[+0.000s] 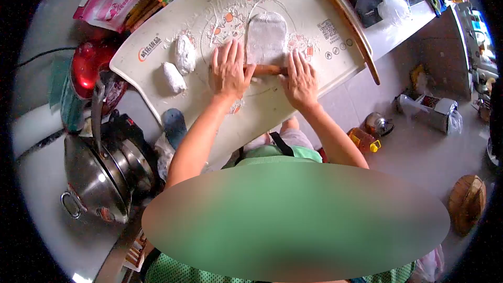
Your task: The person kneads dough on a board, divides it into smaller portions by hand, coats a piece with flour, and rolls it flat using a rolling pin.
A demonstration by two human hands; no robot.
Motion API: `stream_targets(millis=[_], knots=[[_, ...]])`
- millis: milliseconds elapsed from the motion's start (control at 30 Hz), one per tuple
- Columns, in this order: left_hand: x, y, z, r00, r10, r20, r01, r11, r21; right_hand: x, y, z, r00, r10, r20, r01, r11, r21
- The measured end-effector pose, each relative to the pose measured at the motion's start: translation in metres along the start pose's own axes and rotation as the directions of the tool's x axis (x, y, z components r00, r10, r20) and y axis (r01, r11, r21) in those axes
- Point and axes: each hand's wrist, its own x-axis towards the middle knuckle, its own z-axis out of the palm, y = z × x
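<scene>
A wooden rolling pin lies crosswise over the near end of a flattened white dough sheet. My left hand rests on the pin's left end, palm down, with its fingers stretched forward. On the pin's right end lies my right hand, also with fingers extended flat. Both palms hide the pin's ends. To the left of my left hand are two floured dough pieces, an upper roll and a lower roll. All of this is on a pale printed mat dusted with flour.
A long wooden stick runs along the mat's right edge. Left of the table are a red shiny object and a metal pot. A pink bag stands at the back left. A bottle and a kettle sit on the floor.
</scene>
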Motion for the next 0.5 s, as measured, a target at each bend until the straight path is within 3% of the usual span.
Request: stream_targets(millis=[100, 167, 233, 300, 333, 367, 400, 500], knots=[[-0.031, 0.012, -0.021, 0.999, -0.038, 0.016, 0.038, 0.999, 0.004, -0.040, -0.004, 0.002, 0.999, -0.011, 0.051, 0.008, 0.998, 0.055], [-0.047, 0.008, -0.023, 0.997, 0.022, 0.068, -0.017, 0.997, -0.071, -0.046, -0.001, 0.001, 0.997, -0.048, -0.064, 0.054, 0.995, 0.086], [-0.042, 0.003, -0.024, 0.999, 0.045, -0.007, -0.045, 0.994, -0.097, -0.038, 0.003, -0.009, 0.999, -0.035, 0.037, 0.028, 0.985, 0.173], [-0.024, -0.004, -0.024, 0.995, 0.097, -0.005, -0.097, 0.988, -0.123, -0.015, 0.012, -0.013, 0.996, -0.066, -0.059, 0.074, 0.985, 0.157], [-0.005, -0.006, -0.023, 0.986, 0.119, -0.119, -0.132, 0.985, -0.110, 0.000, 0.017, -0.013, 0.988, -0.075, -0.131, 0.088, 0.991, 0.096], [0.014, -0.004, -0.023, 0.987, 0.089, -0.132, -0.103, 0.989, -0.105, 0.016, 0.021, -0.015, 0.975, -0.086, -0.203, 0.095, 0.995, 0.034], [0.030, -0.004, -0.015, 0.986, 0.071, -0.150, -0.085, 0.993, -0.088, 0.033, 0.023, -0.021, 0.989, -0.034, -0.144, 0.048, 0.995, 0.092], [0.049, -0.005, 0.011, 0.995, 0.010, -0.101, -0.017, 0.997, -0.075, 0.058, 0.032, -0.001, 0.985, -0.013, -0.171, 0.016, 1.000, 0.013]])
